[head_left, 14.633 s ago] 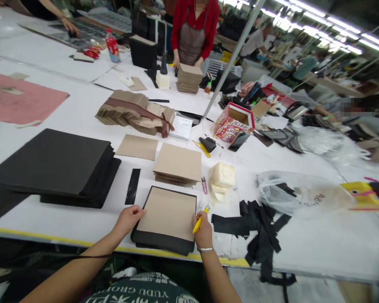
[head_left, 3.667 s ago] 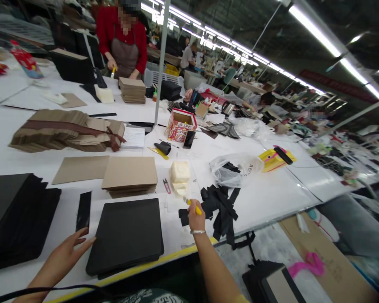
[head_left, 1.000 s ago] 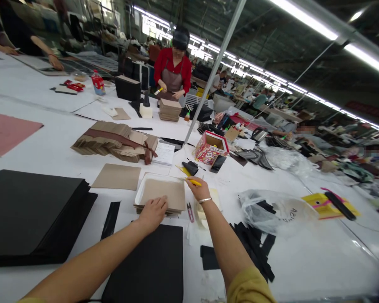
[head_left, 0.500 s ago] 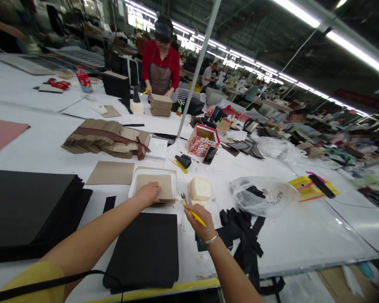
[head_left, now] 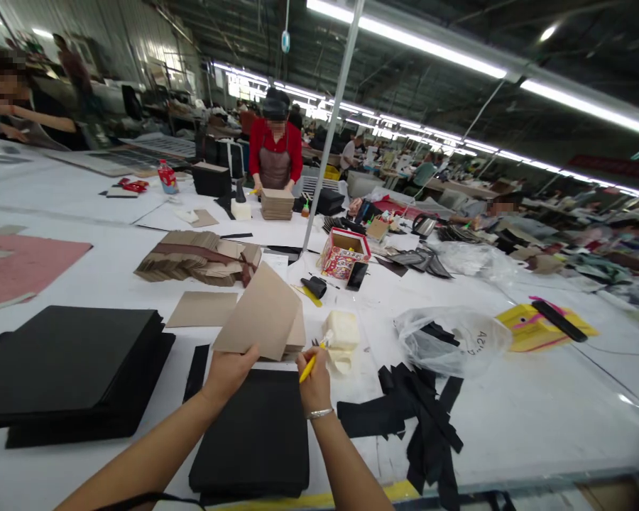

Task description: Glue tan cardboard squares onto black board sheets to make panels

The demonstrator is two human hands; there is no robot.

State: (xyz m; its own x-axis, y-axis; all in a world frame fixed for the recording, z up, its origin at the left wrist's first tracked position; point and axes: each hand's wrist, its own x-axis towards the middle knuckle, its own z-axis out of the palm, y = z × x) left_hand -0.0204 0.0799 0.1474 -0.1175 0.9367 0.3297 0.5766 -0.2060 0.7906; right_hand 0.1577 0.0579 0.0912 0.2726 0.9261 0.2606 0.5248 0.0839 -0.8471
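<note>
A tan cardboard sheet [head_left: 260,312] is pinched in my left hand [head_left: 231,370] by its lower edge, tilted up over a small cardboard stack [head_left: 297,332]. My right hand [head_left: 315,380] is closed on a yellow-handled brush [head_left: 309,367], whose tip is beside a cream-coloured block-like container [head_left: 341,330]. Below both hands lies a pile of black panels [head_left: 253,433]. A flat cardboard piece [head_left: 202,309] rests on the table to the left of the raised sheet.
Larger black panels [head_left: 69,355] are stacked at left. Black strips [head_left: 420,411] and a plastic bag [head_left: 452,337] lie at right. Beyond stand a patterned box [head_left: 343,255], bundled cardboard [head_left: 197,259] and a metal pole [head_left: 333,128]. A person in red [head_left: 275,152] works across the table.
My left hand has lifted a cardboard sheet off the stack and tilted it upward. The white frame around the stack no longer shows. My right hand, still holding the brush, has shifted slightly left.
</note>
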